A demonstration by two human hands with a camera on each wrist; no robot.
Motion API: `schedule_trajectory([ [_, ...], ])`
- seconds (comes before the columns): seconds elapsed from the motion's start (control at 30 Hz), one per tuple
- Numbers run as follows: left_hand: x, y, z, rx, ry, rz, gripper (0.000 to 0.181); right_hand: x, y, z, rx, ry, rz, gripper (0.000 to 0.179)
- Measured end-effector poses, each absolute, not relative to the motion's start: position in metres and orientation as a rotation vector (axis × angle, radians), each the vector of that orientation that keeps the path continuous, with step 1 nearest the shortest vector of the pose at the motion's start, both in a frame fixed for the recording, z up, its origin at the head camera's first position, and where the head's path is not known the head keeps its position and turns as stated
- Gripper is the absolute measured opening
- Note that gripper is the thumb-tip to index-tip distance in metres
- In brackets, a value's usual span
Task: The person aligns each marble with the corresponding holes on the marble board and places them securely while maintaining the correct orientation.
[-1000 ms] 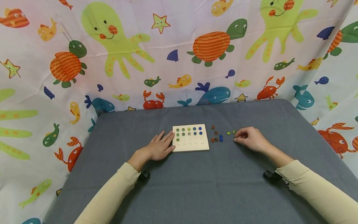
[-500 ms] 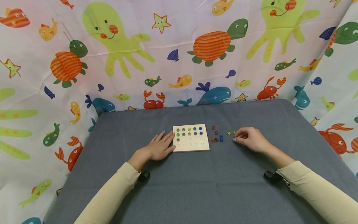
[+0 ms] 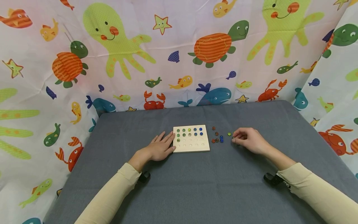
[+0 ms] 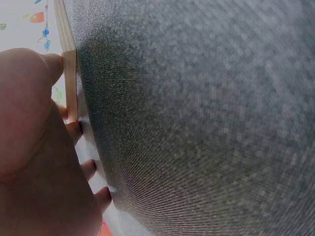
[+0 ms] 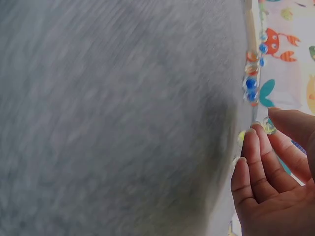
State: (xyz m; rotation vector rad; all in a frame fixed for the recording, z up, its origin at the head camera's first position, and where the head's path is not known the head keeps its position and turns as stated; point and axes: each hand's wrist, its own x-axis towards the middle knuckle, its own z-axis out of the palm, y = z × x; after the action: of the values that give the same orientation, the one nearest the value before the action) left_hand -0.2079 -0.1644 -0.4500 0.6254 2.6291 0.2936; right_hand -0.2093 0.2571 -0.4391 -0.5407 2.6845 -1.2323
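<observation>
A pale wooden board (image 3: 193,147) with rows of round hollows lies on the grey cloth. Green, yellowish and blue glass marbles fill its two back rows, and one green marble (image 3: 178,140) sits at the left of the third. My left hand (image 3: 158,150) rests with spread fingers at the board's left side, thumb and index fingertip on its edge. To the right of the board, my right hand (image 3: 249,140) pinches a clear glass marble (image 5: 268,126) between thumb and index finger, low over the cloth. A yellow-green marble (image 3: 229,134) lies just left of these fingertips.
Between board and right hand lie several brownish-red marbles (image 3: 216,133) and two blue marbles (image 3: 222,139). The grey cloth (image 3: 193,186) covers the table. Behind it hangs a white curtain (image 3: 167,68) printed with sea animals.
My right hand has shifted slightly left, and the second green marble beside its fingertips no longer shows on the cloth. The left hand and the board keep their places.
</observation>
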Motion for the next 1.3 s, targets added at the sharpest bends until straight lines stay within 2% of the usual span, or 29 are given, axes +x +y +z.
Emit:
schedule_trajectory([
  [0.43,-0.208,-0.166,-0.453,0.631,2.627,0.321,0.070,-0.203,0.231,-0.429,-0.602,2.694,-1.234,0.010],
  [0.7,-0.211,-0.167,-0.459,0.609,2.636,0.288,0.070,-0.205,0.212,-0.421,-0.643,2.685,-1.227,0.015],
  [1.3,-0.213,-0.167,-0.460,0.619,2.633,0.270,0.070,-0.209,0.181,-0.408,-0.719,2.605,-1.308,0.012],
])
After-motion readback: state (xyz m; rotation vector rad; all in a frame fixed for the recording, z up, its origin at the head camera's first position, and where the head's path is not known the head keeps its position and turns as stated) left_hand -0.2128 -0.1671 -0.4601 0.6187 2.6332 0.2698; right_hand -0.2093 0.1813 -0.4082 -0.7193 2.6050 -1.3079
